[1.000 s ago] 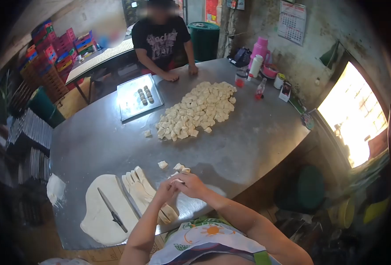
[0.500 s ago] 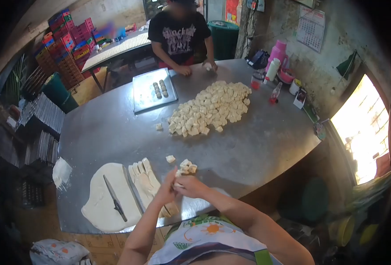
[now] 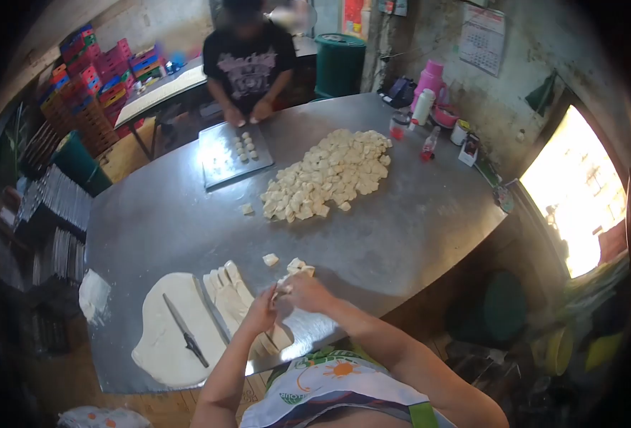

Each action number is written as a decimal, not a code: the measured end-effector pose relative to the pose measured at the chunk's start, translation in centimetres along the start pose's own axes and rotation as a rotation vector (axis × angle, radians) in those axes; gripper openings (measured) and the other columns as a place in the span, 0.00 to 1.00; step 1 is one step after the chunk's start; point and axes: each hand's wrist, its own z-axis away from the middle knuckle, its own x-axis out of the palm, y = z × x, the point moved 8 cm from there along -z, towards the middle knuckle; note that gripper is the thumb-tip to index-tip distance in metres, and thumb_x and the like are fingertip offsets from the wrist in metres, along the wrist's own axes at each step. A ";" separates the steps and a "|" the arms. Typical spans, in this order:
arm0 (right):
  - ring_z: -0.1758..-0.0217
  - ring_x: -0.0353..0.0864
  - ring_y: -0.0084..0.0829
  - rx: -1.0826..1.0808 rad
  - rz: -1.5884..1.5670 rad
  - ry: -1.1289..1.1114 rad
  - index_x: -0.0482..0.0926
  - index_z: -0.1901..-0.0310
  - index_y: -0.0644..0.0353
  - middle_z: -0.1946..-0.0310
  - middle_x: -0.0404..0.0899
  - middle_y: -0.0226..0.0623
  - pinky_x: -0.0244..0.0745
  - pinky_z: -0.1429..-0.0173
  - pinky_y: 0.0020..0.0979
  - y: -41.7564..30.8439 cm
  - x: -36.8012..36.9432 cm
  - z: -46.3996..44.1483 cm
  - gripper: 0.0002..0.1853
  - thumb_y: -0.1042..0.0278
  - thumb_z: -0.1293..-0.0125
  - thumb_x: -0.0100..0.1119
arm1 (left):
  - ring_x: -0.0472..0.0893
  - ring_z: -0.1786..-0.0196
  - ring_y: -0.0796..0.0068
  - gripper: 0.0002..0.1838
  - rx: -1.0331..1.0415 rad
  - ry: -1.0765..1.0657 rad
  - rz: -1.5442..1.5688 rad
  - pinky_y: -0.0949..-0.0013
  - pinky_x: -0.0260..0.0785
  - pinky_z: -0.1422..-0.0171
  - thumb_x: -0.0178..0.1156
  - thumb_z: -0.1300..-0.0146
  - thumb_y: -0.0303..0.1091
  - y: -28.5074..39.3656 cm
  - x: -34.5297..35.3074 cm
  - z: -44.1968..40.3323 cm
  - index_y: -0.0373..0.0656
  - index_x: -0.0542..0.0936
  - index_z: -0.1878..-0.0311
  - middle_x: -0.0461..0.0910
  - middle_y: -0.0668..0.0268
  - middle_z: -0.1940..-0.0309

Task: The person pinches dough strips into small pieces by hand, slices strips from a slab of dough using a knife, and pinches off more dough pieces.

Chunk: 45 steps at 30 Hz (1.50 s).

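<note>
My left hand is closed on a strip of dough beside the cut dough strips. Close on its right, my right hand has its fingers closed on dough at the end of that strip. Just beyond my hands lie a few small dough pieces, with a single piece a little to the left. A knife rests on the flat sheet of dough at the left. Farther back is a large heap of dough pieces.
Across the metal table, a person reaches to a tray with two rows of dough balls. A pink thermos, bottles and a cup stand at the back right. Flour lies at the left edge.
The co-worker's hands have moved from the table to the tray, by the rows of dough balls. My hands have drawn slightly apart over the dough. The camera view has shifted.
</note>
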 end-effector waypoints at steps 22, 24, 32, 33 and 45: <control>0.57 0.84 0.49 0.030 0.095 0.175 0.81 0.55 0.59 0.63 0.83 0.46 0.79 0.52 0.44 6.9 -3.2 2.5 0.19 0.51 0.36 0.64 | 0.83 0.68 0.58 0.13 -0.114 -0.324 0.183 0.61 0.76 0.57 0.56 0.31 0.28 3.2 4.5 -1.4 0.39 0.82 0.46 0.83 0.63 0.70; 0.58 0.85 0.49 -0.143 0.094 0.277 0.81 0.54 0.59 0.63 0.84 0.47 0.79 0.53 0.44 4.9 -2.8 2.4 0.19 0.51 0.36 0.64 | 0.84 0.63 0.50 0.18 0.048 -0.076 0.004 0.57 0.76 0.51 0.58 0.35 0.25 2.5 3.7 -2.0 0.38 0.80 0.42 0.85 0.58 0.67; 0.60 0.85 0.48 -0.144 -0.476 0.167 0.80 0.59 0.59 0.66 0.82 0.50 0.78 0.57 0.46 -1.7 -4.3 0.0 0.15 0.55 0.36 0.62 | 0.84 0.62 0.56 0.18 -0.193 -0.085 0.119 0.61 0.77 0.50 0.59 0.35 0.23 0.7 2.7 -3.3 0.40 0.81 0.42 0.84 0.61 0.68; 0.60 0.85 0.47 -0.064 -0.333 0.150 0.80 0.59 0.60 0.65 0.82 0.50 0.78 0.56 0.46 -1.1 -3.8 -0.1 0.15 0.55 0.36 0.62 | 0.84 0.61 0.56 0.18 -0.388 -0.136 0.220 0.62 0.76 0.49 0.59 0.36 0.22 -0.6 3.4 -2.6 0.39 0.81 0.42 0.84 0.61 0.67; 0.53 0.83 0.50 -0.078 -0.143 -0.055 0.80 0.53 0.60 0.58 0.82 0.52 0.77 0.50 0.44 0.1 -0.7 -0.4 0.19 0.53 0.36 0.62 | 0.86 0.65 0.61 0.12 0.127 0.298 0.053 0.62 0.76 0.56 0.57 0.37 0.25 3.1 0.1 -3.4 0.36 0.84 0.53 0.84 0.58 0.71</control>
